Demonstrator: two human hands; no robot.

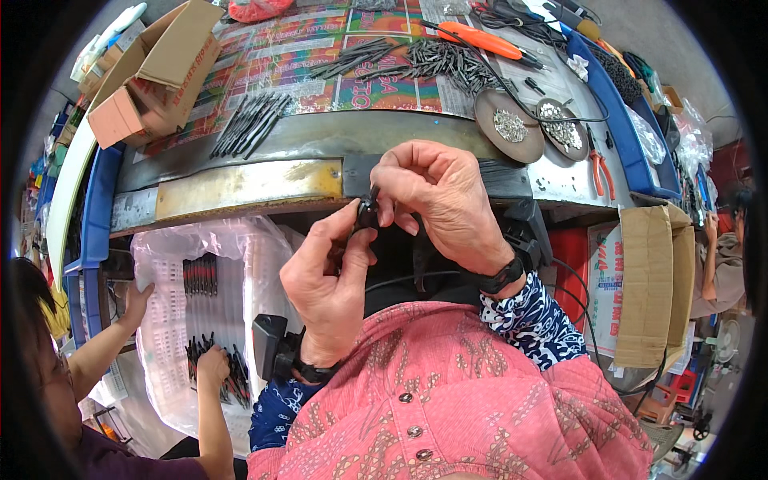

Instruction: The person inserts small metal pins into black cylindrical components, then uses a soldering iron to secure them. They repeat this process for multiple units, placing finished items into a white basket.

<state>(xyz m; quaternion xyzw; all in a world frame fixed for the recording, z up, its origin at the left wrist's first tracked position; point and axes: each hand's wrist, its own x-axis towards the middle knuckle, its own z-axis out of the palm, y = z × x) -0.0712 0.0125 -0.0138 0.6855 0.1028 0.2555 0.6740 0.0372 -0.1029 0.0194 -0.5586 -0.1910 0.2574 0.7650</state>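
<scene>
My left hand pinches a small black part between thumb and fingertips, in front of the table's near edge. Its exact kind is too small to tell. My right hand is closed at the upper end of that part, thumb and forefinger pressed together. What lies between those right fingertips is hidden. Beyond my hands on the table, a row of thin black rods lies at the left, and a heap of similar black pieces lies farther back. Two round dishes of small metal pieces stand to the right.
Red-handled pliers and an orange electric screwdriver with a cord lie on the table. Blue bins and cardboard boxes flank it. At left, a co-worker's hand reaches into a plastic-lined crate of black pieces.
</scene>
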